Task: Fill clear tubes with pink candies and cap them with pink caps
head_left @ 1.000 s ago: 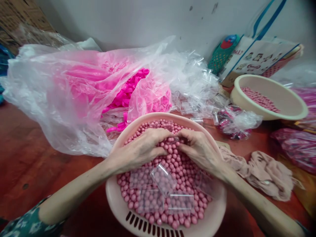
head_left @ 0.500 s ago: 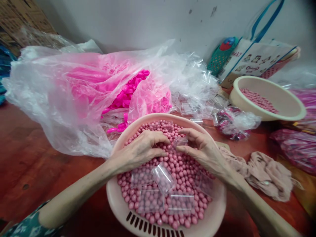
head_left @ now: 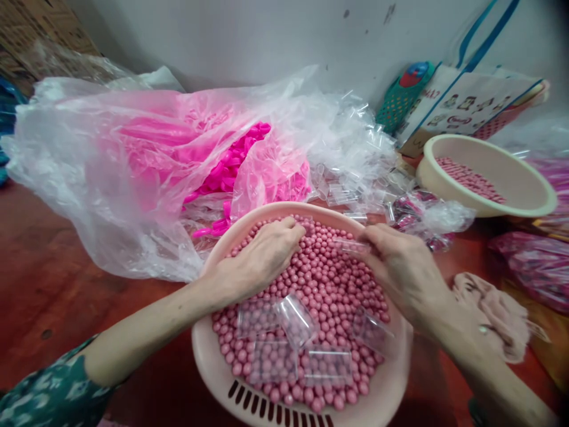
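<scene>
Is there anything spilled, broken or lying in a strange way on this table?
Nothing is spilled or broken. The pink beads all sit inside the pink basin. Only the small clear boxes lie tumbled at different angles on the beads, near both hands. The peach cloth beside the basin lies crumpled.

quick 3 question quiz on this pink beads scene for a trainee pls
1. True or false: the left hand rests on the pink beads in the pink basin.
2. What does the right hand pinch? A) clear tube B) spoon C) cloth
3. What lies in the cream basin at the far right?

Key: 1 true. 2 A. 3 more pink beads.
</scene>
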`<state>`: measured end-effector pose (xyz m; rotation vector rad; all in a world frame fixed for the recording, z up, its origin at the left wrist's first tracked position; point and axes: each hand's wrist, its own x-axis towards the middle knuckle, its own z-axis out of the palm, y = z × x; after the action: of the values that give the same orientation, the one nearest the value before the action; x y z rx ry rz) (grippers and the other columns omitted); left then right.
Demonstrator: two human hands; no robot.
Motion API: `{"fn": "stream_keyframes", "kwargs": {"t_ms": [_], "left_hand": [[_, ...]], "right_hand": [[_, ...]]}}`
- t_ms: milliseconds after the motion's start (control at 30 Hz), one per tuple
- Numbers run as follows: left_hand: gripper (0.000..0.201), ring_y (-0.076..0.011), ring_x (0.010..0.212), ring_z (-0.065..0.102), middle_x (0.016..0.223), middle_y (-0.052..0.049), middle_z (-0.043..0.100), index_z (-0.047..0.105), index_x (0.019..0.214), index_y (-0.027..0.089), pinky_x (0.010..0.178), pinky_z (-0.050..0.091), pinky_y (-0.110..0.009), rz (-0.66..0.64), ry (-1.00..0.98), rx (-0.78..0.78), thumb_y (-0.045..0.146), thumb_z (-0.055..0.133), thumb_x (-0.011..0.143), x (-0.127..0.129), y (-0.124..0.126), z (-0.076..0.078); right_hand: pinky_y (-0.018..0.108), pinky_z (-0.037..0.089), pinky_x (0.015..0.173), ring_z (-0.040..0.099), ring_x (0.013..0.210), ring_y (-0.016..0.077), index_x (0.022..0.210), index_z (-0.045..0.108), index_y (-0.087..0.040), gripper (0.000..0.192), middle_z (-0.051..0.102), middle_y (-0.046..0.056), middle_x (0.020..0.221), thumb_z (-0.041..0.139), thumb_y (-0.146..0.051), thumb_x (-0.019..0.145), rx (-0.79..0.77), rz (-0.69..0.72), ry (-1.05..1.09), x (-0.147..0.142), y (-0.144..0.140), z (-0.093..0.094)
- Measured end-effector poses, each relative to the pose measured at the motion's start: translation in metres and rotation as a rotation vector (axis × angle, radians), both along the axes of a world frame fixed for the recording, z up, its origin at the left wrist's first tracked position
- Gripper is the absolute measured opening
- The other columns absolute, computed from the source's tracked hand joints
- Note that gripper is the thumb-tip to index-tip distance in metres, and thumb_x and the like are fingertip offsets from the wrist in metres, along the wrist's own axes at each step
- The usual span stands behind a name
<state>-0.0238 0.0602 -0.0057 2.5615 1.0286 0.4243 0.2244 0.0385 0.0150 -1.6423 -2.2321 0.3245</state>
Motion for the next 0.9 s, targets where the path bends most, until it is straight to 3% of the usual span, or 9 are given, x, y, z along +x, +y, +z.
{"fn": "stream_keyframes", "kwargs": {"t_ms": [100,200,367,467,567,633,767,900], "left_hand": [[0.041,-0.0197,0.137,0.028,0.144,-0.012,0.036,0.031,0.135,0.015,0.112,0.029,-0.038,-0.102,-0.002,0.004,0.018,0.028,0.095,0.002,-0.002,-0.011],[0.035,-0.0208,0.130,0.039,0.135,-0.011,0.046,0.041,0.128,0.015,0.110,0.031,-0.039,-0.105,-0.030,-0.066,0.018,0.032,0.094,0.008,-0.005,-0.010],[0.036,-0.0215,0.110,0.053,0.118,-0.007,0.058,0.050,0.122,0.020,0.097,0.042,-0.037,0.136,-0.179,-0.423,0.028,0.053,0.087,0.013,-0.006,0.008],[0.045,-0.0185,0.086,0.060,0.095,-0.003,0.064,0.052,0.121,0.020,0.078,0.049,-0.031,0.229,-0.291,-0.616,0.030,0.064,0.079,0.012,-0.005,0.018],[0.038,-0.0147,0.067,0.057,0.073,0.001,0.061,0.057,0.112,0.017,0.061,0.047,-0.026,0.268,-0.350,-0.729,0.025,0.066,0.076,0.013,-0.005,0.024],[0.031,-0.0147,0.069,0.058,0.076,0.001,0.062,0.061,0.103,0.016,0.062,0.046,-0.025,0.260,-0.393,-0.738,0.023,0.068,0.074,0.016,-0.005,0.024],[0.022,-0.0172,0.090,0.060,0.097,-0.002,0.066,0.065,0.096,0.016,0.083,0.047,-0.028,0.222,-0.533,-0.700,0.019,0.067,0.075,0.023,-0.005,0.023],[0.014,-0.0175,0.090,0.060,0.091,-0.003,0.066,0.067,0.089,0.014,0.084,0.046,-0.028,0.215,-0.594,-0.738,0.016,0.065,0.075,0.027,-0.005,0.024]], "right_hand": [[0.030,0.038,0.063,0.053,0.070,0.0176,0.074,0.055,-0.020,0.007,0.060,0.003,0.077,0.055,-0.014,0.077,-0.064,0.121,0.046,-0.007,0.009,-0.017],[0.029,0.037,0.063,0.052,0.068,0.0170,0.071,0.056,-0.020,0.007,0.060,0.001,0.072,0.056,-0.013,0.073,-0.179,0.120,0.183,-0.015,0.014,-0.028],[0.028,0.039,0.064,0.052,0.067,0.0147,0.072,0.058,-0.018,0.001,0.059,-0.001,0.070,0.058,-0.017,0.073,-0.440,0.086,0.532,-0.022,0.017,-0.028],[0.027,0.040,0.066,0.052,0.068,0.0128,0.074,0.058,-0.017,0.014,0.058,-0.002,0.072,0.068,-0.026,0.070,-0.593,0.047,0.813,-0.021,0.016,-0.025],[0.025,0.040,0.064,0.051,0.067,0.0105,0.074,0.058,-0.017,0.022,0.057,-0.003,0.073,0.075,-0.029,0.066,-0.721,-0.019,0.953,-0.021,0.013,-0.021],[0.024,0.039,0.063,0.050,0.066,0.0094,0.074,0.058,-0.016,0.024,0.056,-0.004,0.071,0.076,-0.029,0.065,-0.778,-0.042,0.988,-0.022,0.010,-0.019],[0.026,0.043,0.071,0.054,0.071,0.0100,0.073,0.055,-0.016,0.027,0.060,-0.003,0.074,0.078,-0.027,0.064,-0.864,-0.034,1.118,-0.025,0.006,-0.019],[0.029,0.045,0.076,0.058,0.076,0.0121,0.075,0.057,-0.017,0.024,0.062,-0.002,0.078,0.076,-0.028,0.067,-0.832,0.021,1.148,-0.033,0.001,-0.019]]}}
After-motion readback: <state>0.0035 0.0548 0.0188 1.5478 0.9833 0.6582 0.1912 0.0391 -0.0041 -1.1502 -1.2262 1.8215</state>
